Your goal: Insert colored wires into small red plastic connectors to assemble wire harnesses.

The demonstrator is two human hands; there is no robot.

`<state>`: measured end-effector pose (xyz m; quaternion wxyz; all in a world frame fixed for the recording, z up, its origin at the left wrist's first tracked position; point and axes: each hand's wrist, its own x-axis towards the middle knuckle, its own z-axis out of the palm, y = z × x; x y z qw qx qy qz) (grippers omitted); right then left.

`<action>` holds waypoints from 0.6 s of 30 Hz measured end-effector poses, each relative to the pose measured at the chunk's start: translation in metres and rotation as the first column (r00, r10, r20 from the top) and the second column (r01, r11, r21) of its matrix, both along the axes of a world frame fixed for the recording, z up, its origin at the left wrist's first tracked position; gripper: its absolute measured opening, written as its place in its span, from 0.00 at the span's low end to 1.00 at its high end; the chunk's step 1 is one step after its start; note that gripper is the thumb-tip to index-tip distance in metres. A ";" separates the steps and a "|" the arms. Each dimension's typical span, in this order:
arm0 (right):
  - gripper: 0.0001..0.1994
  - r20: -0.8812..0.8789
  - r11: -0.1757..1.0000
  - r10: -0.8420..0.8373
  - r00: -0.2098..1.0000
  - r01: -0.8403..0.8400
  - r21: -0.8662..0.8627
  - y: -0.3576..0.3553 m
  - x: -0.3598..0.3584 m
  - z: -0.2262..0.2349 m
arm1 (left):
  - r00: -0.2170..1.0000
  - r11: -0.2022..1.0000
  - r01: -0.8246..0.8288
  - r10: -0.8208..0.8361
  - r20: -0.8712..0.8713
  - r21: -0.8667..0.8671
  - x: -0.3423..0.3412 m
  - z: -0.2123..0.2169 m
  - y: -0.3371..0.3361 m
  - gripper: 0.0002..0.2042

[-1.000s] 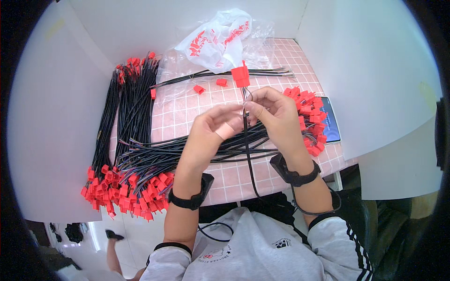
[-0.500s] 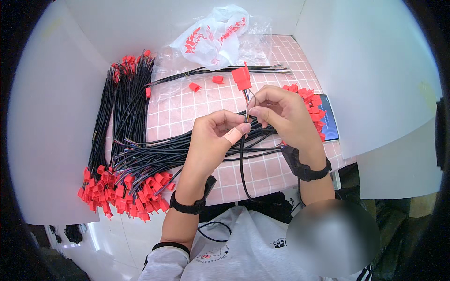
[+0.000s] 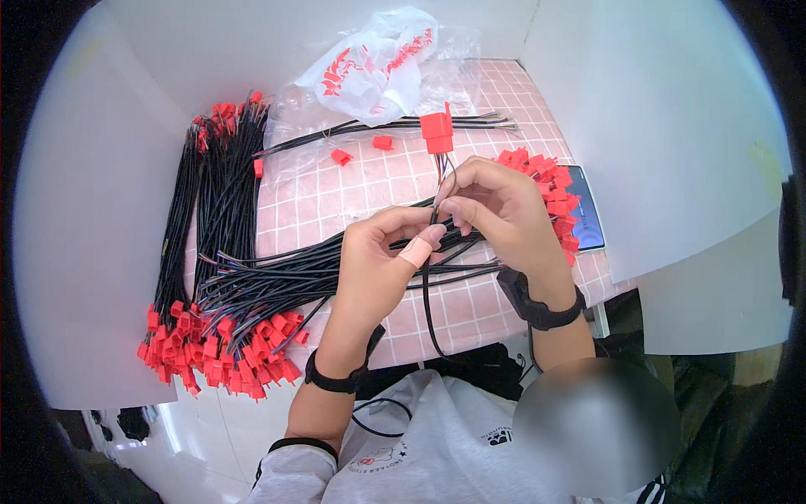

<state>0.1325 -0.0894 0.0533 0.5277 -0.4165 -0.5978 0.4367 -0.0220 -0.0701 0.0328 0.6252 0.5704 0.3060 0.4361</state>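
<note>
Between my two hands a black cable hangs down past the table's front edge. At its top stands a red plastic connector, with thin coloured wires running from it into the black sheath. My left hand pinches the sheath between thumb and fingers; a light strip wraps its thumb. Just above, my right hand has its thumb and forefinger closed on the thin wires, close to where they leave the sheath. One dark wire bows out in a loop beside the right fingers.
Below my hands lies a bundle of black cables. More cables with red connectors pile at the left. At the back are a white plastic bag and two loose red connectors. A phone lies at the right.
The whole view has shifted slightly. The connector is a little more upright, and my right fingers have come slightly lower along the wires, close to my left hand.
</note>
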 end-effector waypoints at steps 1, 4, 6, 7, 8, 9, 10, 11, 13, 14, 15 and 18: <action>0.04 0.048 0.999 -0.027 0.998 0.025 0.046 0.001 0.000 -0.001 | 0.999 1.000 0.002 -0.003 -0.044 -0.015 0.000 0.000 0.000 0.07; 0.03 0.161 0.986 -0.075 0.984 0.049 0.160 0.003 0.002 -0.006 | 0.998 0.999 -0.033 0.032 -0.050 -0.020 0.002 0.004 -0.003 0.08; 0.03 0.225 0.973 -0.100 0.969 0.048 0.226 0.004 0.004 -0.008 | 0.997 1.000 -0.013 0.013 -0.077 0.011 0.000 0.002 -0.001 0.09; 0.02 0.245 0.974 -0.107 0.964 0.052 0.222 0.004 0.004 -0.008 | 0.995 0.999 0.008 -0.004 -0.104 0.042 0.000 0.002 -0.001 0.09; 0.02 0.265 0.974 -0.115 0.957 0.057 0.218 0.003 0.004 -0.007 | 0.995 0.999 0.010 -0.005 -0.104 0.042 0.000 0.001 -0.001 0.09; 0.02 0.264 0.974 -0.115 0.957 0.057 0.218 0.002 0.004 -0.007 | 0.995 0.999 0.008 -0.003 -0.097 0.045 0.000 0.001 -0.001 0.09; 0.02 0.307 0.973 -0.128 0.943 0.059 0.225 0.001 0.004 -0.005 | 0.996 0.999 0.006 -0.001 -0.090 0.048 0.001 0.000 -0.001 0.09; 0.01 0.349 0.971 -0.141 0.926 0.061 0.232 0.000 0.005 -0.004 | 0.996 0.999 0.006 -0.002 -0.090 0.048 0.000 0.000 -0.002 0.09; 0.01 0.373 0.968 -0.148 0.916 0.056 0.246 0.000 0.005 -0.001 | 0.989 0.995 0.004 0.011 -0.147 0.099 0.000 -0.001 -0.002 0.09; 0.01 0.397 0.965 -0.153 0.905 0.050 0.259 -0.001 0.005 -0.001 | 0.989 0.995 0.004 0.010 -0.147 0.099 0.000 -0.001 -0.003 0.09; 0.01 0.396 0.964 -0.156 0.905 0.052 0.259 -0.001 0.006 -0.001 | 0.991 0.996 -0.012 0.024 -0.132 0.087 0.002 0.000 -0.004 0.08; 0.02 0.405 0.963 -0.148 0.902 0.038 0.268 -0.001 0.008 -0.002 | 0.992 0.996 -0.017 0.027 -0.124 0.082 0.002 0.001 -0.006 0.08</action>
